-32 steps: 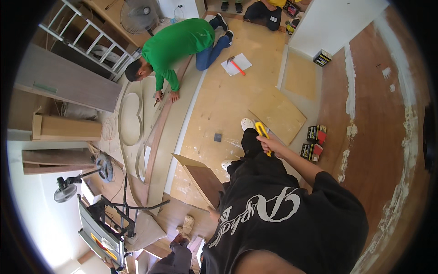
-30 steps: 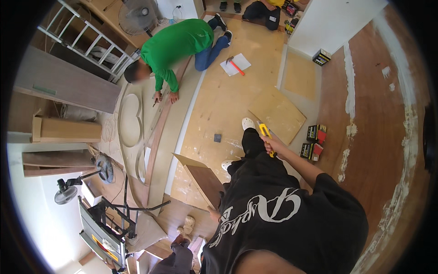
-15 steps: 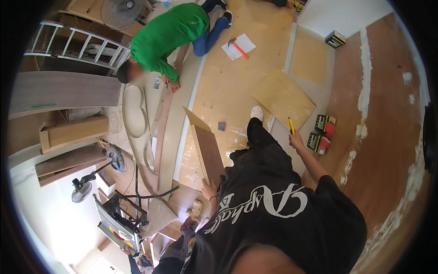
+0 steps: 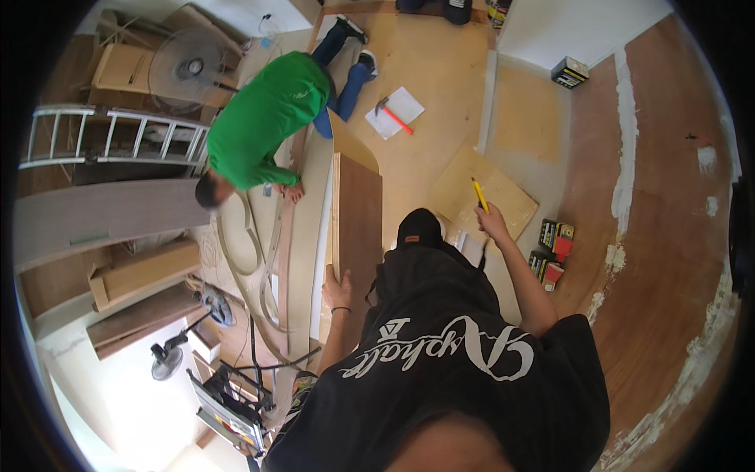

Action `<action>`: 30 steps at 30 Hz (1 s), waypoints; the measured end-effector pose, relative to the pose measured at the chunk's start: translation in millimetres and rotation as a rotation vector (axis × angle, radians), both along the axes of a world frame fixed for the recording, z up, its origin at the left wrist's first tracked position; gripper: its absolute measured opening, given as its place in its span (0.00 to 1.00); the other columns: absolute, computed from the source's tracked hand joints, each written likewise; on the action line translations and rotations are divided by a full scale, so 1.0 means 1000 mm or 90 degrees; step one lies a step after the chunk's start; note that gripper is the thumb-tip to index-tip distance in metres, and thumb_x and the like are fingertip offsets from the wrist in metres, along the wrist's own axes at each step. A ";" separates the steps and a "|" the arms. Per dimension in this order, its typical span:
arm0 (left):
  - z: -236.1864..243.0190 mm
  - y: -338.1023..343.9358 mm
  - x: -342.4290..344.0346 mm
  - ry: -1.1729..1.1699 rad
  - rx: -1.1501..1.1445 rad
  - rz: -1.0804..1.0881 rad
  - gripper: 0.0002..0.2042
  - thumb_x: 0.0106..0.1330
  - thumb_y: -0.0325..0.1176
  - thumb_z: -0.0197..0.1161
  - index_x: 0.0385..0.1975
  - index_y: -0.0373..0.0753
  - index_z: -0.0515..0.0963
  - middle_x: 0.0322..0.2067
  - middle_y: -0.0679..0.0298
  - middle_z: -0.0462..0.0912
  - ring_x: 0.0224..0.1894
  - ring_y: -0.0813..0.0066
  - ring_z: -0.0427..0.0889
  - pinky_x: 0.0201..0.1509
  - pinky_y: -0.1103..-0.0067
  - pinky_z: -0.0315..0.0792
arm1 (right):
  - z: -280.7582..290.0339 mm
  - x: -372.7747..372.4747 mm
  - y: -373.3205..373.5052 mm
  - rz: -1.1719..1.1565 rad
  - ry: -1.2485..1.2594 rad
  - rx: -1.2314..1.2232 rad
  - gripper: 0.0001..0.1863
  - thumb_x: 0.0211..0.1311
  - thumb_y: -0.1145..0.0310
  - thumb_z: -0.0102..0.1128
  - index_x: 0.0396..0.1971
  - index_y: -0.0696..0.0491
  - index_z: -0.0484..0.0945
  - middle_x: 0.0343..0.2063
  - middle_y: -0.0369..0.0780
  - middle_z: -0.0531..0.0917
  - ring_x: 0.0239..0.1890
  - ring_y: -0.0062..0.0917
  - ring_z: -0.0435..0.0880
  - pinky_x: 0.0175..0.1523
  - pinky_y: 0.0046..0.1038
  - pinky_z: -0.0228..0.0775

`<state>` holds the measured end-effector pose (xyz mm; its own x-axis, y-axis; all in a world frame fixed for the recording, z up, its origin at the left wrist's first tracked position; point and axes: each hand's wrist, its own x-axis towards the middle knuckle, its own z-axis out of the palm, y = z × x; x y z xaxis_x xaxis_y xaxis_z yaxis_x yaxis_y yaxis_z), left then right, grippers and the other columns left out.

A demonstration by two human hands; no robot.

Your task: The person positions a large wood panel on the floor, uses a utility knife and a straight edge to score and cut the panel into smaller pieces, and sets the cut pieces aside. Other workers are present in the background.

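My left hand (image 4: pixel 336 291) grips the edge of a long brown wooden panel (image 4: pixel 360 220), which is tilted up beside my body. A paler thin sheet (image 4: pixel 352 148) shows past the panel's far end. In my closed right hand (image 4: pixel 493 223) is a slim yellow pencil-like tool (image 4: pixel 479 193), pointing away from me; its exact kind is unclear. Beyond that hand a square plywood sheet (image 4: pixel 503 189) lies on the floor. My left fingers are partly hidden behind the panel.
A person in green (image 4: pixel 263 114) kneels at the far left, hands on a long board. A hammer (image 4: pixel 393 116) lies on white paper. Boxes (image 4: pixel 556 236) stand right, near a brown wall panel (image 4: pixel 668 236). At left are a ladder (image 4: pixel 149 135), fan (image 4: pixel 189 69) and curved strips (image 4: pixel 244 236).
The wooden panel has been raised and moved away from me, with my left hand on it. My right hand with the yellow tool has shifted slightly left and away. My view has turned.
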<state>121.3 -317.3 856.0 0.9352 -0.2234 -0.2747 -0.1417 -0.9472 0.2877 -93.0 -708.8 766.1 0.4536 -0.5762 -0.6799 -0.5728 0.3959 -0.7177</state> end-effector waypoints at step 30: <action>0.121 -0.564 0.367 0.230 -0.144 -0.194 0.13 0.59 0.32 0.70 0.39 0.34 0.77 0.19 0.53 0.80 0.18 0.69 0.79 0.22 0.76 0.68 | -0.144 0.422 -0.454 -0.651 -0.276 0.475 0.26 0.71 0.44 0.45 0.57 0.47 0.72 0.54 0.38 0.78 0.55 0.32 0.78 0.61 0.39 0.70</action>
